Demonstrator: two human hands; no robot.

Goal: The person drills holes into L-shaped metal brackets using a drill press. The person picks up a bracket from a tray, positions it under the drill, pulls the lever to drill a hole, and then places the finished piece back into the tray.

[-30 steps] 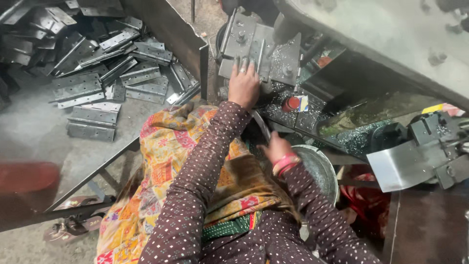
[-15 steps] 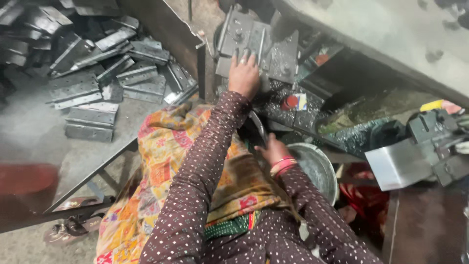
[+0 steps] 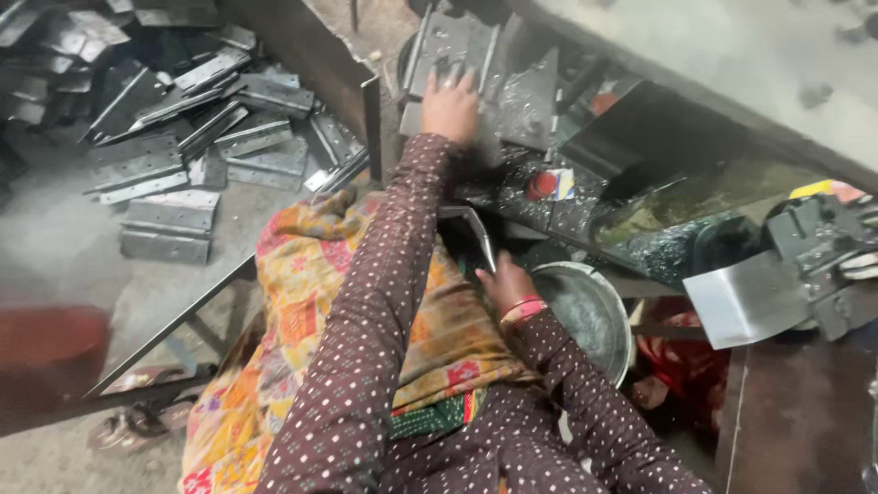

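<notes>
A heap of punched steel brackets (image 3: 174, 119) lies on the floor at left, and a round metal basin (image 3: 585, 311) sits just beside the right wrist. A floral cloth (image 3: 302, 329) covers the lap. The left hand (image 3: 450, 105) reaches forward, arm straight, fingers spread flat on an upright metal plate (image 3: 457, 46). The right hand (image 3: 501, 282) stays low near the lap, closed around a thin metal strip (image 3: 480, 236).

grey concrete floor (image 3: 55, 229), heap of punched metal brackets (image 3: 183, 119) scattered on it, sandals (image 3: 128, 425) near bottom edge, dark tabletop (image 3: 549, 197) bearing stacked metal plates (image 3: 498, 69)
</notes>
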